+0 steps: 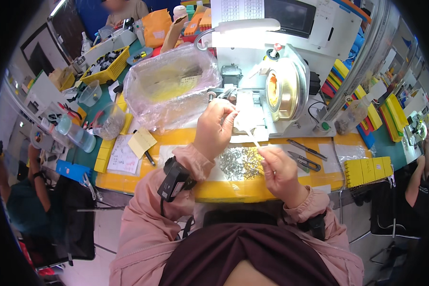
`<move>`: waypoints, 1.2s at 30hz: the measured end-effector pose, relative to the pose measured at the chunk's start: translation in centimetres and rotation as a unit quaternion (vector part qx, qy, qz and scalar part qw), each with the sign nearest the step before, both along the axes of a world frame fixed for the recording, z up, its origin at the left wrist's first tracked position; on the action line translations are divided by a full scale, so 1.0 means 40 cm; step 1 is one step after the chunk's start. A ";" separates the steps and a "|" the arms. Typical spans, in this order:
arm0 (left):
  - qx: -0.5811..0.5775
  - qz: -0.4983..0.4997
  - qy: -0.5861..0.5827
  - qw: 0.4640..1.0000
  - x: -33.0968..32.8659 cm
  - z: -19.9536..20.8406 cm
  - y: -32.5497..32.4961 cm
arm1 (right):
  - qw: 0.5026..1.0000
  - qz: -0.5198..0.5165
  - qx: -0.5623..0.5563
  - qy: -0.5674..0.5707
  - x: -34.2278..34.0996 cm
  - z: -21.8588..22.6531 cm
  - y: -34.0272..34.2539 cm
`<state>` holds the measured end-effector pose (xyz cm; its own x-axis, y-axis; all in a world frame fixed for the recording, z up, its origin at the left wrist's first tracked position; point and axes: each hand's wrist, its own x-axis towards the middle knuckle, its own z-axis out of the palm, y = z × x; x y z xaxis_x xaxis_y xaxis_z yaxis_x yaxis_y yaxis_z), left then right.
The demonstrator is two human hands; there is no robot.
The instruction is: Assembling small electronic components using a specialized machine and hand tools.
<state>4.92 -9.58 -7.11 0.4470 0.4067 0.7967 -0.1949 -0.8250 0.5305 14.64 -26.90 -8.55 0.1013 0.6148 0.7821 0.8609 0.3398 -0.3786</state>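
My left hand [216,125] is closed in a pinch at the front of a bench machine [291,90] with a large gold-coloured spool. What lies between its fingertips is too small and glare-washed to make out. My right hand [281,171] is closed round a thin pale stick [254,140], which points up and left toward the machine's bright white plate [250,114]. Just below and between both hands, a heap of small silvery metal pieces [240,163] is spread over the yellow mat [214,193].
Left of the machine stands a plastic-lined bin [171,86]. Tweezers [307,148] and a dark-handled cutter [304,161] lie to the right, near yellow blocks [368,172]. A lamp [248,25] hangs above. Other people sit at both sides.
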 end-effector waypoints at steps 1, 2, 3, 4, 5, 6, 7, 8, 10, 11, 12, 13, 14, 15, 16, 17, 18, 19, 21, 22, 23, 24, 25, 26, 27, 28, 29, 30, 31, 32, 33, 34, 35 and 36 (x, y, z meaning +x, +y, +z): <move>-0.009 0.003 0.005 1.000 -0.003 -0.001 0.000 | 1.000 0.009 -0.009 -0.008 -0.007 -0.008 0.000; -0.019 0.006 0.011 1.000 -0.007 -0.002 -0.001 | 1.000 0.013 -0.023 0.004 -0.017 -0.006 0.000; -0.018 0.006 0.011 1.000 -0.010 -0.002 -0.002 | 1.000 0.013 -0.022 0.005 -0.022 -0.008 -0.002; -0.024 0.000 0.011 1.000 -0.008 -0.002 -0.001 | 1.000 0.014 -0.025 0.003 -0.020 -0.012 0.000; -0.031 -0.005 0.011 0.999 -0.007 -0.002 0.000 | 0.999 0.015 -0.028 0.001 -0.018 -0.015 0.002; -0.030 -0.003 0.009 1.000 -0.005 -0.001 0.001 | 1.000 0.016 -0.027 0.000 -0.016 -0.018 0.003; -0.022 0.000 0.016 1.000 -0.009 -0.001 0.000 | 1.000 0.019 -0.023 -0.004 -0.016 -0.022 0.000; -0.015 0.003 0.022 1.000 -0.012 -0.001 -0.001 | 1.000 0.021 -0.019 -0.008 -0.018 -0.023 -0.001; -0.032 -0.001 -0.006 0.999 -0.005 -0.005 0.000 | 0.999 0.034 -0.035 0.007 -0.022 -0.017 -0.003; -0.048 -0.010 -0.033 0.998 -0.001 -0.004 -0.001 | 0.998 0.043 -0.051 0.023 -0.024 -0.015 -0.004; -0.026 -0.006 -0.027 0.999 -0.001 -0.002 -0.003 | 0.997 0.046 -0.051 0.023 -0.023 -0.016 -0.007; -0.024 -0.001 -0.027 0.999 -0.006 0.002 -0.007 | 0.997 0.050 -0.053 0.019 -0.022 -0.015 -0.008; -0.038 -0.014 -0.032 0.999 -0.011 0.005 -0.010 | 0.997 0.053 -0.055 0.014 -0.021 -0.014 -0.009; -0.051 -0.028 -0.036 0.998 -0.016 0.009 -0.013 | 0.997 0.058 -0.054 0.014 -0.021 -0.009 -0.009; -0.068 -0.052 0.003 0.996 -0.033 0.029 -0.025 | 0.995 0.064 -0.073 0.025 -0.020 -0.003 -0.011; -0.067 -0.050 0.004 0.996 -0.040 0.044 -0.030 | 0.993 0.070 -0.093 0.035 -0.020 -0.001 -0.012; -0.077 -0.077 -0.023 0.994 -0.043 0.058 -0.032 | 0.992 0.072 -0.093 0.036 -0.019 -0.002 -0.014; -0.085 -0.104 -0.051 0.990 -0.048 0.076 -0.030 | 0.990 0.078 -0.109 0.037 -0.020 -0.003 -0.013; -0.103 -0.092 -0.080 0.987 -0.048 0.122 -0.016 | 0.988 0.085 -0.127 0.038 -0.021 -0.006 -0.013; -0.144 -0.077 -0.134 0.977 -0.047 0.139 0.002 | 0.989 0.078 -0.118 0.031 -0.023 -0.011 -0.009; -0.184 -0.062 -0.188 0.963 -0.047 0.151 0.025 | 0.991 0.070 -0.108 0.025 -0.025 -0.017 -0.004; -0.169 -0.001 -0.184 0.968 -0.055 0.149 0.055 | 0.991 0.074 -0.109 0.022 -0.026 -0.022 -0.001; -0.171 -0.002 -0.188 0.967 -0.065 0.137 0.079 | 0.992 0.069 -0.103 0.034 -0.024 -0.025 -0.002; -0.145 0.093 -0.126 0.977 -0.076 0.119 0.104 | 0.992 0.062 -0.097 0.047 -0.021 -0.029 -0.005; -0.117 0.187 -0.061 0.973 -0.084 0.102 0.123 | 0.992 0.061 -0.098 0.043 -0.022 -0.033 -0.007; -0.118 0.186 -0.063 0.973 -0.092 0.085 0.133 | 0.995 0.046 -0.078 0.053 -0.024 -0.040 -0.003; -0.152 0.150 0.059 0.975 -0.101 0.067 0.137 | 0.996 0.031 -0.056 0.064 -0.026 -0.042 0.001; -0.182 0.110 0.180 0.960 -0.105 0.052 0.143 | 0.996 0.030 -0.057 0.063 -0.027 -0.043 0.005; -0.183 0.109 0.179 0.960 -0.094 0.037 0.147 | 0.997 0.020 -0.054 0.056 -0.028 -0.043 0.005; -0.246 0.062 0.171 0.952 -0.077 0.024 0.147 | 0.997 0.010 -0.052 0.051 -0.029 -0.044 0.005; -0.307 0.015 0.164 0.937 -0.065 0.015 0.148 | 0.997 0.007 -0.053 0.052 -0.031 -0.040 0.007; -0.363 -0.003 0.191 0.912 -0.059 0.015 0.148 | 0.999 -0.011 -0.039 0.022 -0.031 -0.031 0.011; -0.362 -0.007 0.197 0.911 -0.056 0.013 0.144 | 0.999 -0.031 -0.025 -0.007 -0.030 -0.022 0.014; -0.429 -0.064 0.133 0.891 -0.053 0.012 0.134 | 0.999 -0.039 -0.026 -0.002 -0.028 -0.017 0.015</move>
<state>2.80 -4.21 -6.63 0.6607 0.7469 0.0748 -0.0311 -0.0724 0.9969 13.51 -26.31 -9.21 0.1473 0.6452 0.7497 0.8850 0.2524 -0.3911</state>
